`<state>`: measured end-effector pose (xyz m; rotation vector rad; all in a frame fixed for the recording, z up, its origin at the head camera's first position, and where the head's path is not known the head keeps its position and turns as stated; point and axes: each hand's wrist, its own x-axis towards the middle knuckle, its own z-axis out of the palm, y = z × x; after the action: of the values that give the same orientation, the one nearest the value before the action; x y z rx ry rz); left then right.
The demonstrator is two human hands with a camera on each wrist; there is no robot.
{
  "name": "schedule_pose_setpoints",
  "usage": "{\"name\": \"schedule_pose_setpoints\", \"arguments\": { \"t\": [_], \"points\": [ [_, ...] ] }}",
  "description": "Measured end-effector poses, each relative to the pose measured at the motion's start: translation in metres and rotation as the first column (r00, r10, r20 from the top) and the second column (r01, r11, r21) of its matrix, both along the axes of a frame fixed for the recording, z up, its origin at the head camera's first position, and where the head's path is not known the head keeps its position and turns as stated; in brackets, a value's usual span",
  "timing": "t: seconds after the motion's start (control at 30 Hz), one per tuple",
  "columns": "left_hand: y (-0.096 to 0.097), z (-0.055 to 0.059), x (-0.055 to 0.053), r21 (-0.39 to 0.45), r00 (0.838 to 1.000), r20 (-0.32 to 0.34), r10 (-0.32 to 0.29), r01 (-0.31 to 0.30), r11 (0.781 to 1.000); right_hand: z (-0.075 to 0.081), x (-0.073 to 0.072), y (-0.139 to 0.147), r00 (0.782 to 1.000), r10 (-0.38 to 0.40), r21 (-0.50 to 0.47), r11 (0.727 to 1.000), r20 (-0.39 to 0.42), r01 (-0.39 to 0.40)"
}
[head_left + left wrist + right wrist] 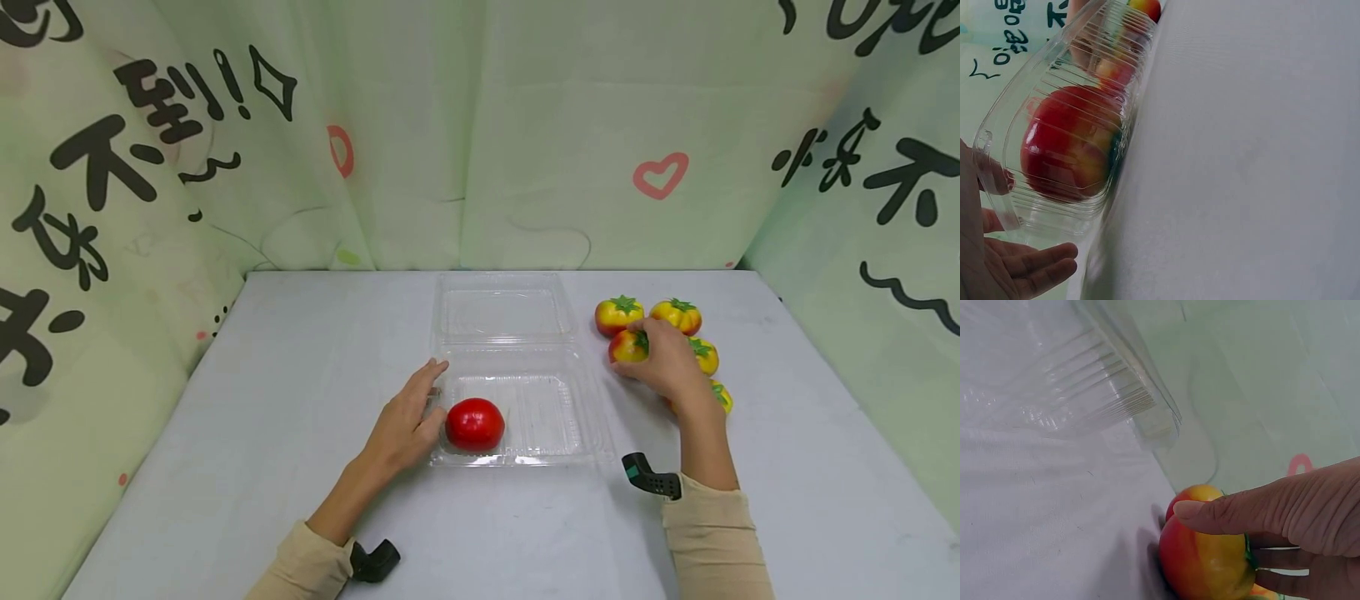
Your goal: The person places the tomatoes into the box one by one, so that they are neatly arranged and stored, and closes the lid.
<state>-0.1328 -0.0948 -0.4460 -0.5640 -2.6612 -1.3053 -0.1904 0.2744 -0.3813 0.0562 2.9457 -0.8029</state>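
Note:
A clear plastic clamshell container [540, 412] lies opened out, its lid [504, 307] folded back on the far side. In its near left corner sits a glossy red tomato [475, 425], stem side down; the left wrist view shows yellow and green on its underside. My left hand [408, 425] touches the container's left edge, fingers mostly straight, thumb close to that tomato. To the right, my right hand [670, 358] holds a yellow-and-red tomato [1210, 562] between thumb and fingers, its green leafy top partly covered by the hand.
More tomatoes surround the right hand: one at back left [619, 315], another at back right [677, 316], and others partly hidden by the hand and forearm. Printed curtains [555, 183] enclose the white table [315, 358] at the back and sides.

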Motion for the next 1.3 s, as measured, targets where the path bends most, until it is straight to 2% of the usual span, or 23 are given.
{"name": "schedule_pose_setpoints", "arguments": {
  "t": [0.3, 0.9, 1.3],
  "points": [
    [0.0, 0.0, 0.0, 0.0, 1.0, 0.012, -0.004, 0.004, 1.0, -0.002, -0.001, 0.0, 0.999, -0.032, -0.016, 0.999, 0.009, 0.033],
    [0.0, -0.002, 0.0, -0.001, 1.0, 0.013, -0.003, 0.003, 1.0, -0.01, -0.003, 0.0, 0.997, -0.062, 0.003, 0.998, -0.054, 0.062],
    [0.0, -0.002, 0.001, 0.0, 1.0, 0.018, 0.005, -0.005, 1.0, -0.002, -0.001, -0.005, 0.995, -0.067, -0.055, 0.996, -0.072, 0.063]
  ]
}}
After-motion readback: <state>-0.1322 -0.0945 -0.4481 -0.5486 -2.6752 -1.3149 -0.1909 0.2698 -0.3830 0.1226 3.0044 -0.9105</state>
